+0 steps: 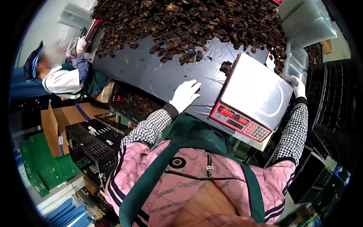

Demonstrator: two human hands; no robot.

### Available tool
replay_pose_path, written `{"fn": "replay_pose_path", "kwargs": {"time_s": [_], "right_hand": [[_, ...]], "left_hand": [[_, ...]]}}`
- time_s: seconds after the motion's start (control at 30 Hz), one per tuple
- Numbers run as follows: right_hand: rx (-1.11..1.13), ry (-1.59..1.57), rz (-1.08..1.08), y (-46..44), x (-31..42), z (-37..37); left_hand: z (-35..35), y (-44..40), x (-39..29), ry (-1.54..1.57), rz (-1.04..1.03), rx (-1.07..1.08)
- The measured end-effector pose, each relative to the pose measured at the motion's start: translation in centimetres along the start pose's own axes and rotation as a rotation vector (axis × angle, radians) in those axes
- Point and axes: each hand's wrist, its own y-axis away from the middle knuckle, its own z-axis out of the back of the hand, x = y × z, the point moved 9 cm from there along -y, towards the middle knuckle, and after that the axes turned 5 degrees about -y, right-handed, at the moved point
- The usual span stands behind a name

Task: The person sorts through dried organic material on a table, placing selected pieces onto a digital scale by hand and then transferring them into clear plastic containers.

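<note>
My left hand (185,95), in a white glove, has its fingers spread over the dark table covering (141,72) and holds nothing. To its right stands a red-edged digital scale (254,89) with a bare silver plate and lit red digits. Beyond the scale's right edge is my right hand (298,87), also gloved, its fingers curled at the edge of a clear plastic bag (296,62); the fingertips are partly hidden. Crinkled dark brown pieces like wood ear mushrooms (196,24) heap up at the far side. A small clump (225,68) lies beside the scale.
A co-worker (62,77) with gloved hands is at another scale (92,30) on the left. Clear plastic bags (306,20) stack at upper right. Black crates (92,145), an open cardboard box (56,128) and green stacked crates (47,162) stand at lower left.
</note>
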Motion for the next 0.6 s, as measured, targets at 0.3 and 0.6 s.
{"fn": "replay_pose_path", "kwargs": {"time_s": [0.3, 0.6], "right_hand": [[0.079, 0.487, 0.161, 1.4, 4.6, -0.1], [-0.044, 0.506, 0.337, 1.5, 10.0, 2.2]], "left_hand": [[-2.7, -11.8, -2.7, 0.281, -0.049, -0.086], [-6.8, -14.5, 1.1, 0.539, 0.272, 0.015]]}}
